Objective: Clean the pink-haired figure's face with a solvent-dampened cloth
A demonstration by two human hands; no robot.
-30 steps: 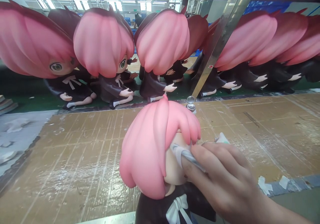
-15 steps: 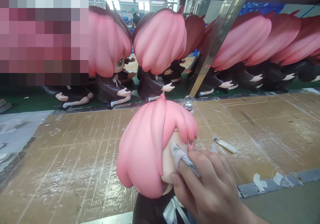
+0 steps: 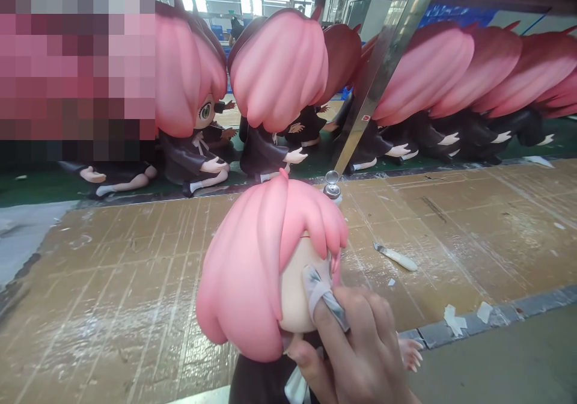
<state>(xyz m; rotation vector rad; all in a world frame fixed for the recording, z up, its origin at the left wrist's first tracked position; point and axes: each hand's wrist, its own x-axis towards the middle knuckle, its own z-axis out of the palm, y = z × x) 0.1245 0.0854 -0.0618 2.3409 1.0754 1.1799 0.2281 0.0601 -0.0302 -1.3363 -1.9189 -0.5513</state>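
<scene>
A large figurine with pink hair [image 3: 238,266], a pale face [image 3: 295,290] and a black outfit [image 3: 252,377] is in front of me at the bottom middle. My right hand [image 3: 360,344] comes in from the lower right, fingers closed on a whitish cloth [image 3: 322,296] wrapped over the index fingertip. The cloth presses on the figurine's face, and its tip carries a dark smudge. My thumb lies below the chin, near the white bow [image 3: 296,386]. The figurine's small hand [image 3: 411,354] sticks out beside my hand. My left hand is out of the picture.
A craft knife [image 3: 395,257] lies on the brown, film-covered table [image 3: 148,284]. Behind the figurine stands a small metal pot with a raised lid [image 3: 332,186]. White scraps [image 3: 454,320] lie at the table edge. Several similar figurines [image 3: 279,73] line the back, past a slanted metal post [image 3: 383,67].
My view has shifted slightly, moving the scene left. My thumb has dropped from the figurine's cheek to below its chin. The cloth stays on the face, and the figurine's small hand now shows.
</scene>
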